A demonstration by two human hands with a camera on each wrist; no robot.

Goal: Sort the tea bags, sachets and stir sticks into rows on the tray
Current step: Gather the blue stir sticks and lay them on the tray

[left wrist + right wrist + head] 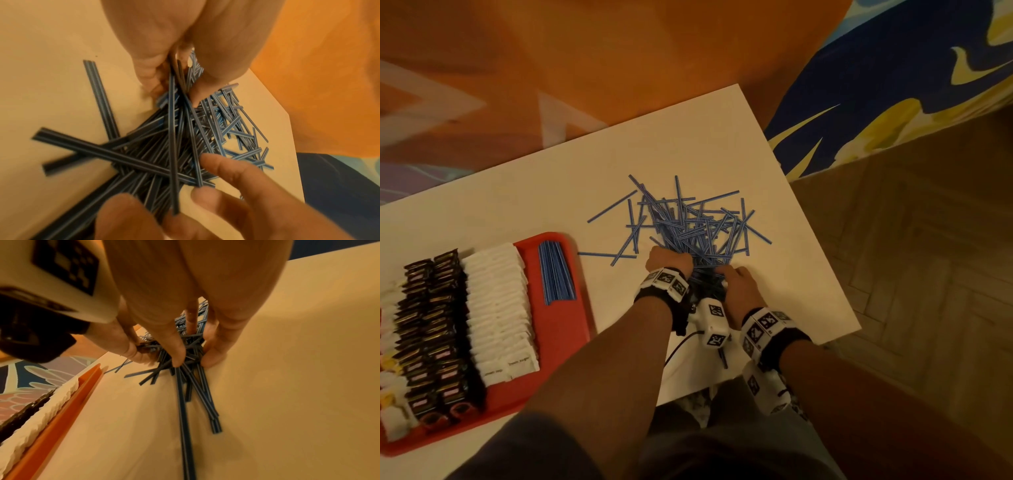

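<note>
My left hand (669,262) and right hand (736,279) both pinch into the stir sticks (690,224) heaped on the bench (722,137), right of the tray (558,329). They look light, thin and slippery (springy too), so I'd squeeze a bundle mid-length.

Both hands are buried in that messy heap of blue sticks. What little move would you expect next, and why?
Probably the left hand and right hand square up a gripped bunch from the loose stir sticks, since a neat row of sticks already lies on the red tray.
</note>
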